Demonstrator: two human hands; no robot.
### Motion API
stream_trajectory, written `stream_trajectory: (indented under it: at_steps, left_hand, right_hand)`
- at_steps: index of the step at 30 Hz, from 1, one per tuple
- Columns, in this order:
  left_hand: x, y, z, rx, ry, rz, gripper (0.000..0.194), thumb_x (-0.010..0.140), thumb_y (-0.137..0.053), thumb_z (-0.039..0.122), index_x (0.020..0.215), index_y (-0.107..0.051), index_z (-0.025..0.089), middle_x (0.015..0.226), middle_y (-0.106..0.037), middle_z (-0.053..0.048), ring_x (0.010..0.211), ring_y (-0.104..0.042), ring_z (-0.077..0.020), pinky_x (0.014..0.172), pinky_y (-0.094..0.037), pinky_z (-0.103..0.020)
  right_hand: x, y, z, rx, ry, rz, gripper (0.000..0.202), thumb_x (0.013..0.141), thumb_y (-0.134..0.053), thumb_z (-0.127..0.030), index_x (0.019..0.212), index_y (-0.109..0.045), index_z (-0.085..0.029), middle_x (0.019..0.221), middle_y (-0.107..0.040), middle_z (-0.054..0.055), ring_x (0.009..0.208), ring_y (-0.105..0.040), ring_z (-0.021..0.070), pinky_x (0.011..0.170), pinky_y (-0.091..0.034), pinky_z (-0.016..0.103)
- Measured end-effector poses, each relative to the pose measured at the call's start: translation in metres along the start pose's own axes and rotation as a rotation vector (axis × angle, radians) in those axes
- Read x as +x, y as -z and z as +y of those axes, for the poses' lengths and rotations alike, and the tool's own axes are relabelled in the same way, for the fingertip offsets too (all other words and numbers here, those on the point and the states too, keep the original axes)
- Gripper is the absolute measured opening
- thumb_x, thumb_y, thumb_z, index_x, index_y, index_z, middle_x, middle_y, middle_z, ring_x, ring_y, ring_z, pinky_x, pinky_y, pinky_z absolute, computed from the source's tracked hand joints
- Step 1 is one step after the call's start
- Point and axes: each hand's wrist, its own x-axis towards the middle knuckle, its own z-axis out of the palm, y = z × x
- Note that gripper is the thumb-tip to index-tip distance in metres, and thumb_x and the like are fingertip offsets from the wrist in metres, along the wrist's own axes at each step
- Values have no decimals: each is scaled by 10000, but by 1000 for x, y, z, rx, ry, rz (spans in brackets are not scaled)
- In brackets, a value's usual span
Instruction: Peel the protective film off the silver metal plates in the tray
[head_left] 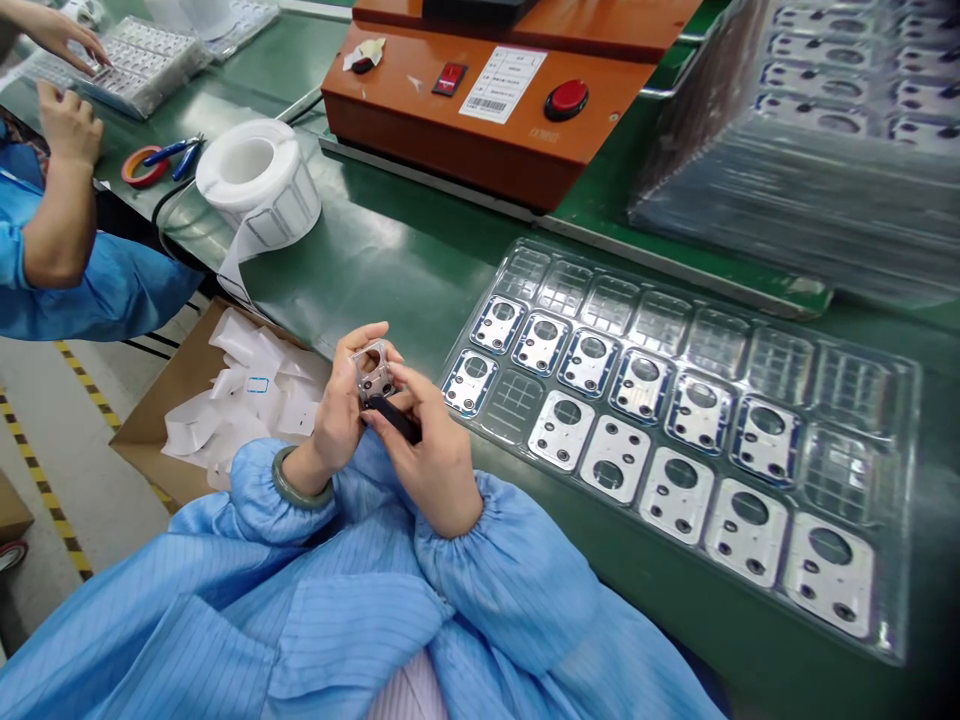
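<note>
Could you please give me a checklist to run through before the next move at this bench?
1. Perforated plate held in the left hand: ok.
2. Black tool held in the right hand: ok.
3. Tool touching the plate at the intended spot: cannot tell, fingers hide it.
4. Open pocket in the clear tray's near row: ok.
5. Near-row plates all turned alike: not ok, one has its large hole towards the person.
6. Blue edging on every near-row plate: not ok, only the leftmost shows it.

Our left hand [339, 412] points upward, fingers [365, 333] curled; our right hand [439, 455] angles in close beside it, thumb [388, 436] and index pinching; our left forearm [262, 495] and right forearm [502, 555] converge.
</note>
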Motion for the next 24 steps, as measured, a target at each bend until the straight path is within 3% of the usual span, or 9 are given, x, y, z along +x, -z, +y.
stream_trajectory:
  at_steps: [3,5,9,17,21,24]
  left_hand:
    - [1,-1,-2,22,-21,11,394,915,-473,505,1155,-590,215,917,-590,-44,778,-582,-141,726,-514,-287]
    - [3,-1,-4,20,-39,43,362,922,-470,493,1116,-597,215,870,-577,-34,733,-575,-134,680,-509,-277]
    - [7,-1,-5,13,-70,62,324,935,-456,484,1063,-598,223,816,-556,-15,657,-563,-119,591,-493,-259]
    - [11,-6,-5,-21,-76,64,321,914,-488,490,1038,-605,217,793,-563,-8,625,-565,-114,568,-504,-260]
    - [17,-3,-3,-42,-100,149,290,907,-505,470,968,-610,207,731,-557,2,567,-542,-102,516,-468,-239]
    - [20,2,0,-51,-78,177,284,911,-481,444,979,-609,200,739,-566,-3,581,-554,-109,526,-480,-246]
  right_hand:
    - [0,1,0,-78,48,-34,116,930,-538,-206,1003,-625,-228,883,-700,40,833,-680,162,698,-532,264]
    - [-1,3,0,-82,91,-45,136,938,-502,-182,917,-629,-224,823,-685,36,798,-666,156,679,-522,260]
    - [-6,6,-1,-32,154,-12,157,922,-488,-120,917,-610,-219,840,-682,37,827,-655,148,702,-525,259]
    - [-17,6,-1,92,95,205,203,868,-573,-75,947,-603,-260,825,-674,1,762,-643,154,672,-521,300]
    - [-19,10,-1,197,14,395,207,862,-584,-78,941,-617,-267,818,-653,-1,753,-641,161,696,-531,322]
    - [-16,14,-3,198,-70,387,157,865,-615,-109,915,-625,-258,821,-651,-6,741,-647,159,692,-532,323]
